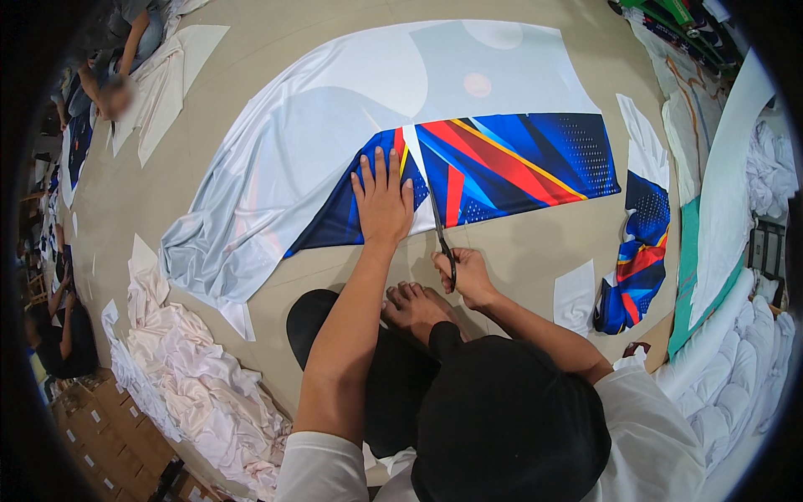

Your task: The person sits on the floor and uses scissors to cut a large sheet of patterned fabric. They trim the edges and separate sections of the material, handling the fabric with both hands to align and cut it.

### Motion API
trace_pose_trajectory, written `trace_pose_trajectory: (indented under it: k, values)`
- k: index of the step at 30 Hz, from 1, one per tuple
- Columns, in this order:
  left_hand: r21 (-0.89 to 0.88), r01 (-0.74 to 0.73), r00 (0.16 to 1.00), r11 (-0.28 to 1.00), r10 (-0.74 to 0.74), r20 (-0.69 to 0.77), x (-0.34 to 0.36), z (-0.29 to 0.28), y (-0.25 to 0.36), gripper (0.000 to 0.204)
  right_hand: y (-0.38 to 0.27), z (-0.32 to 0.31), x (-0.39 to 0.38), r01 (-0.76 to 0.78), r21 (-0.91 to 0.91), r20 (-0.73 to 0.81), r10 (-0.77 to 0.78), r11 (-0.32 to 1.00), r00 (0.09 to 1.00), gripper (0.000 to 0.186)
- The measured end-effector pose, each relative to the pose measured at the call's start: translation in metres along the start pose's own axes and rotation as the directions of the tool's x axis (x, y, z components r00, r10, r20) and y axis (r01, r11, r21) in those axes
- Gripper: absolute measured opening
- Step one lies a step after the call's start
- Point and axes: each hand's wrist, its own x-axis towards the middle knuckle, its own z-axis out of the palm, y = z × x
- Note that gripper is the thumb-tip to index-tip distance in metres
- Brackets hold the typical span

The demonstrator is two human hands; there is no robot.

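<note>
A long sheet of pale fabric [335,109] lies on the floor, its near part showing a blue, red and yellow printed pattern [519,159]. My left hand [381,197] lies flat on the printed part with fingers spread, just left of a white strip. My right hand [464,272] grips dark scissors [445,247], whose blades run up along the printed fabric at that white strip. My bare foot [418,305] rests on the floor below the fabric, between my arms.
A bundled printed piece [636,276] and white scrap [574,293] lie to my right, beside white rolls [719,376]. Crumpled pale fabric [184,360] and cardboard boxes [109,427] are at lower left. Other people [63,326] sit at the left edge and upper left with more fabric.
</note>
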Motion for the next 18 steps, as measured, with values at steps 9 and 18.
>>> trace_pose_trajectory:
  k: [9,18]
  values:
    - [0.001,0.014,1.0,1.0,-0.014,0.006,0.0,-0.001,0.001,0.065,-0.018,0.005,0.019,0.012,0.012,-0.016,-0.012,1.0,1.0,0.036]
    - [-0.031,0.008,1.0,0.999,-0.008,-0.006,0.0,-0.001,0.0,0.065,-0.022,0.007,0.028,0.001,0.031,-0.02,0.0,1.0,1.0,0.034]
